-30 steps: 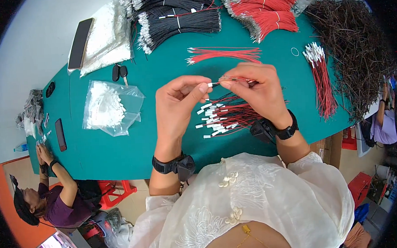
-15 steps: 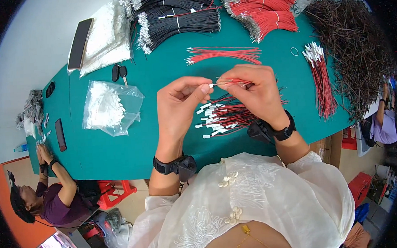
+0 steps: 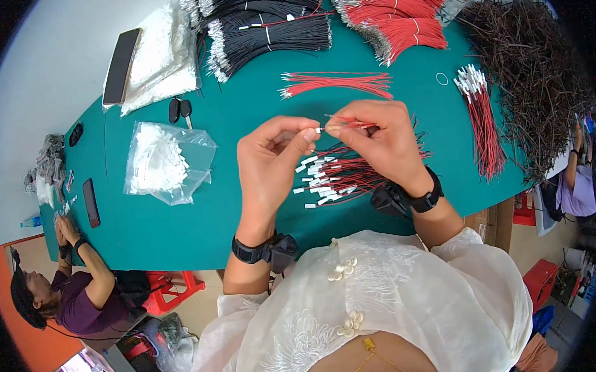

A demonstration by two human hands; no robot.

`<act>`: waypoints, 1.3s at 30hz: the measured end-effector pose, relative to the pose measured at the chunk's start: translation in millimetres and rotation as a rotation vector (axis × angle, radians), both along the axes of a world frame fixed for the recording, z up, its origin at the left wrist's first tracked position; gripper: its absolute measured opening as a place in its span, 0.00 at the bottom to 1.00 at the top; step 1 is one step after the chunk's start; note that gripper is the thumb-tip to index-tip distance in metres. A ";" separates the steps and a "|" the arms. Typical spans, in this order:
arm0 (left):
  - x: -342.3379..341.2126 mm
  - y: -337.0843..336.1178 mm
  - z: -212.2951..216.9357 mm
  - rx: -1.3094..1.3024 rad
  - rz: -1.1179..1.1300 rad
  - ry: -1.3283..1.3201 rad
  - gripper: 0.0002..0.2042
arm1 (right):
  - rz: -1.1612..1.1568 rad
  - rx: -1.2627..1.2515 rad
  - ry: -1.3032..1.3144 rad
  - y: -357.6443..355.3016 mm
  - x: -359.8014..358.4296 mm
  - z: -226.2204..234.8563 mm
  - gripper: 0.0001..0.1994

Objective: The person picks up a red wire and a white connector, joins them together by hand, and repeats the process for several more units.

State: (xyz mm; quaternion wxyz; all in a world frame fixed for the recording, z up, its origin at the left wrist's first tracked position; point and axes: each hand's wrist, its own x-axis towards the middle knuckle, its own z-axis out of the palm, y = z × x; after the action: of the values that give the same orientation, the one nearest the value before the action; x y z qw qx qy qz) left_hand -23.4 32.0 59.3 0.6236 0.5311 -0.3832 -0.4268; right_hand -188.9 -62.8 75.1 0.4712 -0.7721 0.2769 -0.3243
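Between the fingertips, a tiny white plastic connector [image 3: 319, 130] is pinched by the left hand [image 3: 266, 157], thumb against forefinger. Just to its right, the right hand [image 3: 383, 131] holds thin red wires [image 3: 354, 122] in a narrow pinch, their ends toward the connector. Compared with a second ago, both hands sit almost in the same place; the left has edged slightly rightward, and less white shows between the fingertips. That suggests connector and wire are being handled together at close range, though whether they are joined cannot be told.

Just below the grip lies a heap of red and dark wires tipped with white rectangular connectors [image 3: 321, 178]; just above it, a loose row of bare red wires [image 3: 340, 84]. Left of the grip, a clear plastic bag [image 3: 202, 154] holds white pieces on the green tabletop [image 3: 179, 236]. These look unmoved. Far left, a co-worker in a purple top [image 3: 92, 301] has leaned slightly further outward.
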 end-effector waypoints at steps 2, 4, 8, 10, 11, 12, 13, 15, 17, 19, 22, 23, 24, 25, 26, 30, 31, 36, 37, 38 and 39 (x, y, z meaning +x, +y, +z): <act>-0.6 -0.1 -0.2 0.008 0.002 -0.034 0.06 | 0.008 -0.026 -0.032 0.9 0.5 -1.8 0.04; -1.1 0.7 -0.6 0.030 0.009 -0.103 0.06 | 0.007 -0.039 -0.030 2.6 1.7 -2.7 0.04; -3.0 1.4 1.1 0.031 0.002 -0.099 0.06 | -0.005 -0.045 -0.016 3.7 4.0 -0.5 0.04; -1.6 1.5 0.4 0.027 0.004 -0.061 0.06 | -0.011 -0.045 -0.009 4.1 5.0 0.2 0.04; -0.6 1.3 -0.2 0.023 0.006 -0.024 0.07 | -0.002 -0.017 -0.012 4.1 5.7 0.0 0.03; -0.1 0.8 -0.6 0.019 0.008 0.013 0.07 | 0.007 0.010 -0.015 3.9 6.3 -0.3 0.03; -0.3 0.0 -0.4 0.019 0.008 0.014 0.07 | 0.016 0.038 -0.018 3.8 6.7 -0.6 0.03; -1.4 -2.2 0.9 0.011 0.004 0.047 0.07 | 0.020 0.078 -0.026 2.6 5.6 -1.1 0.03; -0.7 -1.6 1.0 0.006 0.003 0.065 0.07 | 0.028 0.157 -0.044 0.9 3.8 -1.4 0.04; 1.6 -1.6 0.4 0.017 -0.014 0.047 0.07 | 0.027 0.160 -0.031 -2.3 0.9 -1.9 0.04; 1.2 -2.1 0.2 0.028 -0.023 0.042 0.07 | 0.026 0.165 -0.006 -6.1 -2.2 -2.0 0.05; 0.7 -1.2 0.0 0.032 -0.022 0.048 0.07 | 0.033 0.148 0.006 -6.2 -2.6 -1.7 0.05; 0.5 -0.7 -0.1 0.037 -0.022 0.054 0.07 | 0.040 0.131 0.019 -6.4 -3.1 -1.4 0.05; 1.2 -0.8 -0.8 0.037 -0.022 0.055 0.07 | 0.047 0.114 0.032 -6.8 -3.8 -1.1 0.05; 3.0 -1.4 -2.2 0.034 -0.022 0.054 0.06 | 0.046 0.114 0.033 -8.0 -4.9 -0.9 0.05; 16.6 -0.9 -11.4 0.038 -0.013 0.080 0.06 | 0.058 -0.017 0.009 -16.4 -12.5 2.9 0.08; 20.6 0.2 -15.1 0.046 -0.008 0.110 0.06 | -0.014 -0.147 0.091 -18.9 -16.8 10.0 0.10; 17.8 2.0 -49.6 0.137 0.014 -0.068 0.06 | -0.347 -0.447 0.527 -33.5 -48.6 24.4 0.14; 13.1 3.4 -54.6 0.138 0.015 -0.067 0.06 | -0.346 -0.446 0.528 -33.5 -49.6 26.3 0.14; 5.0 5.2 -58.2 0.175 -0.048 -0.191 0.05 | -0.353 -0.435 0.515 -33.0 -50.9 27.8 0.14; -2.7 6.9 -59.4 0.212 -0.109 -0.316 0.05 | -0.361 -0.424 0.501 -32.2 -51.9 29.1 0.15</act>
State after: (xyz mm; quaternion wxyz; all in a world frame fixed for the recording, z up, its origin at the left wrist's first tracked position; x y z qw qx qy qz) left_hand -26.0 39.0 0.0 0.4721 0.6327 -0.4576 -0.4093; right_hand -240.8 -95.0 104.3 0.1537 -0.8467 0.4421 -0.2532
